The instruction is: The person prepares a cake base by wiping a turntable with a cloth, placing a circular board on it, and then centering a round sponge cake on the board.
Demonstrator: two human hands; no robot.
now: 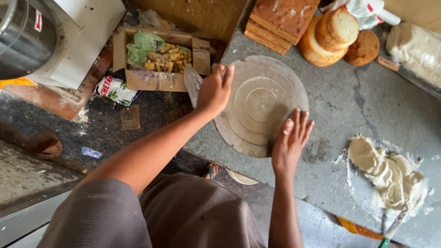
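Round metal turntable plate point(262, 103) sits flat near the left edge of the grey desk point(349, 105), slightly overhanging it. Left hand point(214, 91) grips the plate's far-left rim, fingers curled over the edge; right hand point(291, 140) lies open and flat on the near-right rim, fingers spread, not clenched. Looks like the positioning step: the plate being set or squared on the desk, top surface bare. Judging from this, the next move calls for a steady plate, fully supported, both hands keeping it from tipping off the edge. Just beyond the plate: stack of rectangular brown sponge slabs point(280, 20), round sponge layers point(328, 39), a wrapped pale block point(415, 48). To the right, a mound of white cream point(390, 172) smeared on the desk, with a green-handled spatula point(390, 229) at its near end. Left, on the floor below: an open cardboard box point(158, 59) of scraps
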